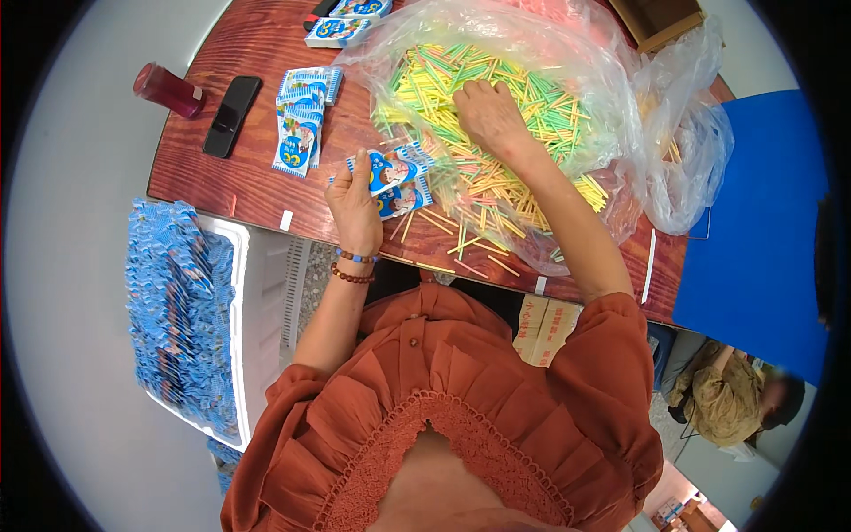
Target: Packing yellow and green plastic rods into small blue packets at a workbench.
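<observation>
My left hand (355,208) grips a couple of small blue-and-white printed packets (399,168), thumb on top, at the near edge of the table. My right hand (490,113) reaches into a big heap of thin coloured sticks (443,75), yellow, green and pink. Its fingers are curled down among the sticks, so their tips and anything they pinch are hidden. The heap lies on an opened clear plastic bag (612,106). Left of the heap, more blue packets (301,124) are stacked overlapping on the table, apart from my hands.
A black phone (232,117) and a red-capped bottle (168,90) lie on the reddish wooden table (248,44). More packets (337,33) sit at the back. Below left stands a white foam box (239,337) full of blue packets. Right are a blue panel (753,222) and a seated person (727,395).
</observation>
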Demonstrator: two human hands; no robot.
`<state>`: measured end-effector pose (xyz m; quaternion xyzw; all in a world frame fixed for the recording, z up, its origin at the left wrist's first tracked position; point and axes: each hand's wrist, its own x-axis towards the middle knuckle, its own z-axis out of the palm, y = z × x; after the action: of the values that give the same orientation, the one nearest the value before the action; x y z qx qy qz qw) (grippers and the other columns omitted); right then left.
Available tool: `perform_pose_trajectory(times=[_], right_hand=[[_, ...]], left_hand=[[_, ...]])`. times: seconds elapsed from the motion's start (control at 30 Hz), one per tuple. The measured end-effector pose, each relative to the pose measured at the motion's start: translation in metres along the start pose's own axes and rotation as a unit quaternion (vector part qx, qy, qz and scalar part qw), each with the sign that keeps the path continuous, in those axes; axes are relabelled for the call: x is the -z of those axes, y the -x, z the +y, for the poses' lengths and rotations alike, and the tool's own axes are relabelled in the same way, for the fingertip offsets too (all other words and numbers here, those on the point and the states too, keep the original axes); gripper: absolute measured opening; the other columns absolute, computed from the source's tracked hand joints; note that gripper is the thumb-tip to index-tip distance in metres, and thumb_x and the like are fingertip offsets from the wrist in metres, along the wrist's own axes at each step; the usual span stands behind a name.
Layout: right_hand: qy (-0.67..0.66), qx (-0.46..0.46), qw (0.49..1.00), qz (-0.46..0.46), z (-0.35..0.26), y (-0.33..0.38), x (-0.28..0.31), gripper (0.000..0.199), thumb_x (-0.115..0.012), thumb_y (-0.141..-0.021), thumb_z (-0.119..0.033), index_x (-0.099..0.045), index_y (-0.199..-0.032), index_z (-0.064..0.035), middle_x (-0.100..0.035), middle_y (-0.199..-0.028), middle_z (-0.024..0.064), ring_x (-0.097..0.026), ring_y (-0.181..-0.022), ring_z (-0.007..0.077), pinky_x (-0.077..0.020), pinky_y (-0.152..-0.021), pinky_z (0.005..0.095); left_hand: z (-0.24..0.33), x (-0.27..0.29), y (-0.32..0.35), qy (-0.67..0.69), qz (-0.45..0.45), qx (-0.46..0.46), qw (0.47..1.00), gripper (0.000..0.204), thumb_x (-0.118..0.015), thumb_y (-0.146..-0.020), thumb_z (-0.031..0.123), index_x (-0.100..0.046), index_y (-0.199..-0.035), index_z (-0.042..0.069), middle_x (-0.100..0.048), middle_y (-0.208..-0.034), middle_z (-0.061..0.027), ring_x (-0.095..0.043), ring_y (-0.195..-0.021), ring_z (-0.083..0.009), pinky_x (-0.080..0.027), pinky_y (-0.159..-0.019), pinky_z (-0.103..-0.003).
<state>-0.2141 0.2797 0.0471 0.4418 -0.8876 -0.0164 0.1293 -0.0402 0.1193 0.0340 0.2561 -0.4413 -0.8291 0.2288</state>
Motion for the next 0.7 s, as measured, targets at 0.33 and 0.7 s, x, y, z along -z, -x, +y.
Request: perform_pose_trajectory(times=[0.33,0.7], right_hand=[[-0.176,-0.100,0.976,-0.077,0.022,0.007,0.013,0.017,-0.048,-0.095,-0.016,-0.053,-0.101,-0.0011,-0.065,-0.094,0.0144,-0.060,-0.097,0.0287,-0.0409,-0.087,0.0406],[-0.852,-0.218,0.445,0.167,-0.001,0.013,0.037,0.017,-0.045,-0.102,-0.013,-0.051,-0.105,0.0034,-0.059,-0.093,0.0133,-0.061,-0.102,0.0324,-0.0440,-0.099,0.0405]], left_hand=[[0.008,-0.015,0.005,0.047,-0.014,0.027,0.998,0.024,-0.060,-0.097,0.025,-0.065,-0.079,0.010,-0.062,-0.072,0.0051,-0.051,-0.057,-0.0016,-0.041,-0.049,-0.020],[-0.011,-0.032,-0.017,0.036,-0.041,0.025,0.998,0.027,-0.060,-0.097,0.026,-0.064,-0.078,0.009,-0.062,-0.069,0.0047,-0.046,-0.052,-0.0015,-0.032,-0.044,-0.019]])
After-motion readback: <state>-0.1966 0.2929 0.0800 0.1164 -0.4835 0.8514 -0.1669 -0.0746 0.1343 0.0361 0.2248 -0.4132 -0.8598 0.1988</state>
